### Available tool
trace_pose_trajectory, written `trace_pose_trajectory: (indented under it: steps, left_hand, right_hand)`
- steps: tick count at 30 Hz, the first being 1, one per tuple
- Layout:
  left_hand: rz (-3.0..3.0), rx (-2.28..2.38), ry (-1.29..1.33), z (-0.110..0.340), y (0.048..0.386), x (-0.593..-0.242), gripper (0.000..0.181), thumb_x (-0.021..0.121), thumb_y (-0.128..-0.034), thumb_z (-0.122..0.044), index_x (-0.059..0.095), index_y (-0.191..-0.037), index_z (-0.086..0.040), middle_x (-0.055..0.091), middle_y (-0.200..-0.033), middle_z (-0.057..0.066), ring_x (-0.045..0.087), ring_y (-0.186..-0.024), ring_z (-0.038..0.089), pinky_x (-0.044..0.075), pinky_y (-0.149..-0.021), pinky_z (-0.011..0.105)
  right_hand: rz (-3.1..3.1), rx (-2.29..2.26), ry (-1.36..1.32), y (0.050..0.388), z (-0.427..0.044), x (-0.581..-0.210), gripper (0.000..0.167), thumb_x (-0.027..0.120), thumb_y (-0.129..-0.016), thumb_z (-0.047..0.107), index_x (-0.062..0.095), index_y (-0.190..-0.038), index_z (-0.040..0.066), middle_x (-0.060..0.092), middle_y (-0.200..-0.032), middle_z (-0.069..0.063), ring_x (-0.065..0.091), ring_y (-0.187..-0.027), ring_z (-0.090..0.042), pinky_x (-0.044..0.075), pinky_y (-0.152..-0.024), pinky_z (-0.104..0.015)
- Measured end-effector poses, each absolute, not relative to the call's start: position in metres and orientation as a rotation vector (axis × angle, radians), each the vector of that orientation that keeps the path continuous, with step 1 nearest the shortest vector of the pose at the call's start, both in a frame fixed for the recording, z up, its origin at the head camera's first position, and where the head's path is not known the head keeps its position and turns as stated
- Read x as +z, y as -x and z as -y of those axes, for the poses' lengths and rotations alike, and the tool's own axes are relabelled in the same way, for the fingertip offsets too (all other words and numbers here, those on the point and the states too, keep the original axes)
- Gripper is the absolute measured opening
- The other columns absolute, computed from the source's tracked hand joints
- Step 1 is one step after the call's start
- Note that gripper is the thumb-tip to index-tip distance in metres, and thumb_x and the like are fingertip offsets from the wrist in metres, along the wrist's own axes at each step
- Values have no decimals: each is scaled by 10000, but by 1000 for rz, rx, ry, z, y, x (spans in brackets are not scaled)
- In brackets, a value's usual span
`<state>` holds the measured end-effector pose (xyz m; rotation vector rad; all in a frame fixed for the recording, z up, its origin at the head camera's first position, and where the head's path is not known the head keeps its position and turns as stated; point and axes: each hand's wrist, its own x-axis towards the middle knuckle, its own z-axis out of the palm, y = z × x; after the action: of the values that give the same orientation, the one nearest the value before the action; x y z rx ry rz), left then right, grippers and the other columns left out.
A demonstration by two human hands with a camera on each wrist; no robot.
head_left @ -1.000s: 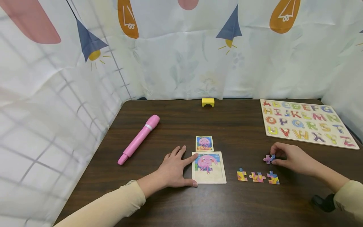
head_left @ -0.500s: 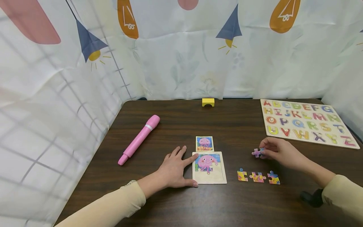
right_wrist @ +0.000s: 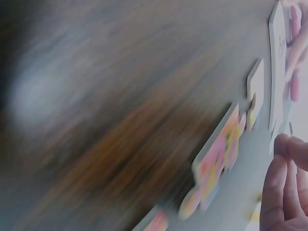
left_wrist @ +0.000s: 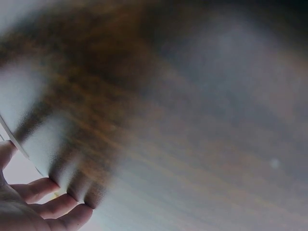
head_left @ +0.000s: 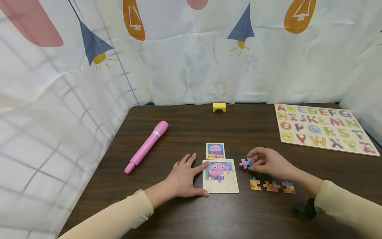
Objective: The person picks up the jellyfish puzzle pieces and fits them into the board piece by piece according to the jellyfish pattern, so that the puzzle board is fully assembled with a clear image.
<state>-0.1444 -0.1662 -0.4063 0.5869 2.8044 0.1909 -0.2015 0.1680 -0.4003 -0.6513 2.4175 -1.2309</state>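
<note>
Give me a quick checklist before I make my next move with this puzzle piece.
1. Puzzle piece held: ok, pinched in the right hand.
2. Tray steadied: ok, left hand at its left edge; pressure cannot be told.
3. Room in tray: ok, bare space along the bottom.
4. Picture card visible: ok, face up beyond the tray.
5. Three loose pieces face up: ok.
6. Held piece fits the gap: cannot tell.

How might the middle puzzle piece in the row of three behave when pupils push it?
The middle puzzle piece is probably stiff: its edge looks thick and straight in the right wrist view. Small and flat, it should be light, and likely slides rather than rolls.
</note>
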Motion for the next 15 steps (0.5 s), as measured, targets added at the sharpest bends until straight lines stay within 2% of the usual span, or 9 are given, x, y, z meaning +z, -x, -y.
trace_pose_trajectory:
  steps: [5,15]
  left_hand:
    - [-2799,195,-584,166,145,-406,983,701,-771,-769,343,-1597,-373,257,-1678,190,249,-1534,432,363,-1130,632]
    - [-2796,200,-589,167,146,-407,985,693,-772,-775,341,-1598,-370,255,-1679,190,250,-1533,436,363,-1128,637]
  right_hand:
    - [-2414,-1211,637,200,-152,-400,295,770,-892,70,643,-1143,-20,671,-936,-69,664,-790,-141,575,-728,-225]
    - [-2370,-1185,697,189,-122,-400,301,818,-861,105,671,-1095,-15,664,-887,-32,616,-773,-129,549,-693,-209]
